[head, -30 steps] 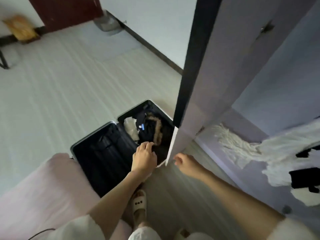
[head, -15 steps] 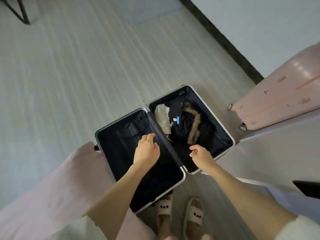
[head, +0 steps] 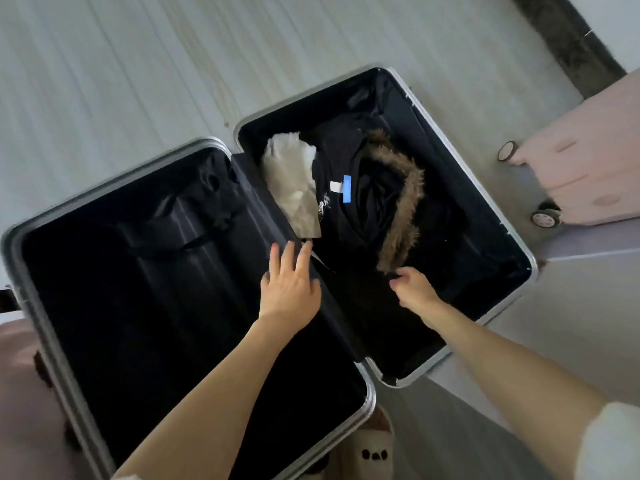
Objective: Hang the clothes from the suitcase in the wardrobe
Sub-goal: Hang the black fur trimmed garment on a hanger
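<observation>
Clothes [head: 363,188] lie mid-frame in the suitcase [head: 467,174]; both hands, left [head: 289,289] and right [head: 414,289], have come closer, open, holding nothing yet.

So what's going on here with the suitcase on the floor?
A person is bent over an open suitcase lying flat on the floor, reaching in with both bare hands. The left hand is spread open over the middle hinge; the right hand is down at a dark coat with a brown fur trim, fingers curled, though whether it has a grip is unclear. A pale garment lies beside the coat. The other half holds no clothes. Nothing is lifted out yet.
</observation>
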